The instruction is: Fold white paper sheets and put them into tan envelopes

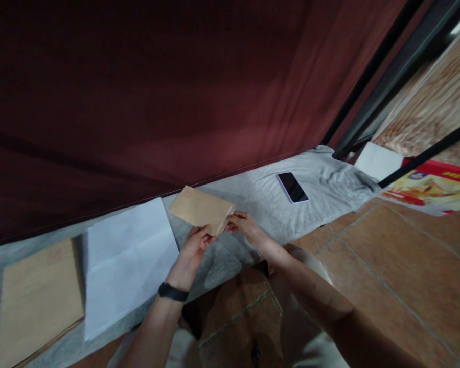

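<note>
I hold the brown envelope (pixel 201 208) above the grey cloth (pixel 253 204): my left hand (pixel 193 250) pinches its near edge, my right hand (pixel 243 225) its right corner. White paper (pixel 126 266) lies left of it, phone (pixel 292 187) well right; its contents cannot be seen.

1. The single head view looks forward and steeply down from the person's own height.
2. It sits close above the left hand (pixel 193 248) and right hand (pixel 245 225).
3. It faces a dark red curtain (pixel 157 92) ahead, tilted sideways.
</note>
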### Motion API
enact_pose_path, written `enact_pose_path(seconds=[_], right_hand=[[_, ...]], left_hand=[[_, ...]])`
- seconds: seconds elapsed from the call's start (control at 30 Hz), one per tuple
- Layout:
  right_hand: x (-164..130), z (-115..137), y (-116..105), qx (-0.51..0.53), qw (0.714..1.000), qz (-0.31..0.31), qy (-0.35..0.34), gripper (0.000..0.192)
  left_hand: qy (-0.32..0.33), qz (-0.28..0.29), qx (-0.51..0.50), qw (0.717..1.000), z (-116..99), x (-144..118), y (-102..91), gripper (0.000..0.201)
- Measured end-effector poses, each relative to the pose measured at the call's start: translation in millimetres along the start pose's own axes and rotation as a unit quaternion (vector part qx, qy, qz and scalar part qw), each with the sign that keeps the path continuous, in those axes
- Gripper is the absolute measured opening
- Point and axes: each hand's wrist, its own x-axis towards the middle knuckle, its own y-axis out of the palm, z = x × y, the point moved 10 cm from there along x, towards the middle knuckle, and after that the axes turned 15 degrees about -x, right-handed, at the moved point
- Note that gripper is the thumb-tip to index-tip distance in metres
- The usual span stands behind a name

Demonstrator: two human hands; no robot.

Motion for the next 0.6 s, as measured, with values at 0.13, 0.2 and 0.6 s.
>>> enact_pose_path(seconds=[0.13,0.2,0.6], right_hand=[[-5.2,-15.0,-3.2,0.003,0.999,-0.022,0.029,0.009],[-7.0,-19.7,-2.3,-0.005,0.999,-0.033,0.033,0.009],[-12.6,-23.4,1.3,-0.04,0.996,-0.076,0.015,0.01]], left_hand=[[0.029,-0.012,0.022,0.999,0.3,-4.8,-0.8,0.025],[0.036,-0.016,0.033,0.999,2.0,-9.9,0.0,0.027],[0.038,0.026,0.065,0.997,12.5,-26.0,-0.3,0.033]])
